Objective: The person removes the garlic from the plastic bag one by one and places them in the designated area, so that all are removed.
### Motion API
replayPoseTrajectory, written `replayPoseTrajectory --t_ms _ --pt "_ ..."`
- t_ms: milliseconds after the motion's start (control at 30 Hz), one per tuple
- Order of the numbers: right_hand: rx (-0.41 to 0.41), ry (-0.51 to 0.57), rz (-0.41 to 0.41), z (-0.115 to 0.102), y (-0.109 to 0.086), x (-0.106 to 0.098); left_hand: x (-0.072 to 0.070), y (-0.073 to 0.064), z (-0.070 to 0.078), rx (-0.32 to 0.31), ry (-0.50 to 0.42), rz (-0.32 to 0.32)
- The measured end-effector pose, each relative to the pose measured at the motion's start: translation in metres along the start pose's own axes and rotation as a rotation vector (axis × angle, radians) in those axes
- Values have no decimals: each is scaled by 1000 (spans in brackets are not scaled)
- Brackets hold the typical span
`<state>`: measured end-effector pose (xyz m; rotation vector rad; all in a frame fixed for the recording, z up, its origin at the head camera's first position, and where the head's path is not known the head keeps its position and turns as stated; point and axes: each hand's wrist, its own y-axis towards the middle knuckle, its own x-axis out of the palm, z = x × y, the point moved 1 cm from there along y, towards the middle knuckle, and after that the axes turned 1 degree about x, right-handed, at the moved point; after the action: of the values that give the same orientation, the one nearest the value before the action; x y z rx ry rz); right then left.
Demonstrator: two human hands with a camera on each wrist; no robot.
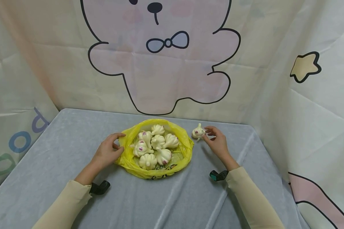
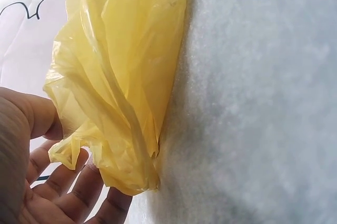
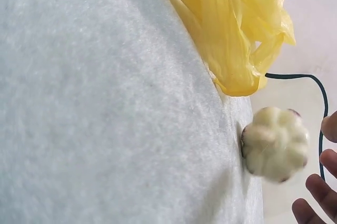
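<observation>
A yellow plastic bag (image 1: 186, 152) lies spread wide with its mouth up, and several white garlic bulbs (image 1: 158, 141) with purple marks sit inside. My left hand (image 1: 109, 151) touches the bag's left rim, index finger and thumb apart. In the left wrist view, loosely bent fingers (image 2: 87, 190) lie against the crumpled yellow plastic (image 2: 121, 87). Right of the bag, a single garlic bulb (image 1: 198, 132) is beside the fingertips of my right hand (image 1: 218, 143). The right wrist view shows a gap between this slightly blurred bulb (image 3: 276, 144) and the spread fingers (image 3: 321, 190).
A grey cloth covers the table (image 1: 137, 203), whose back edge runs close behind the bag. Printed curtains (image 1: 166, 86) hang behind and at both sides. Each wrist carries a small black device, such as the one at the left sleeve (image 1: 100, 187).
</observation>
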<state>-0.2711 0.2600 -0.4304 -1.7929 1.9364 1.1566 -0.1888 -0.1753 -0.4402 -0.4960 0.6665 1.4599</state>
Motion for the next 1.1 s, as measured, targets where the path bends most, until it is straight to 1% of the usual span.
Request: replayPoseTrajectory --t_ms 200,433,567,767,933,1100 --pt "-3 -1 -21 -7 -1 -2 0 0 1 9 -2 0" --pt "-51 11 -24 -16 0 -4 0 2 1 10 -8 2" --pt "-53 51 -35 -23 1 -3 -1 2 1 14 -8 6" --pt "-55 100 -59 -37 1 1 -2 1 0 12 -2 6" --pt "-85 138 -77 -52 -2 4 -2 1 -1 14 -9 1" --pt "-107 153 -97 -67 -6 6 -1 0 -2 10 -12 -2"
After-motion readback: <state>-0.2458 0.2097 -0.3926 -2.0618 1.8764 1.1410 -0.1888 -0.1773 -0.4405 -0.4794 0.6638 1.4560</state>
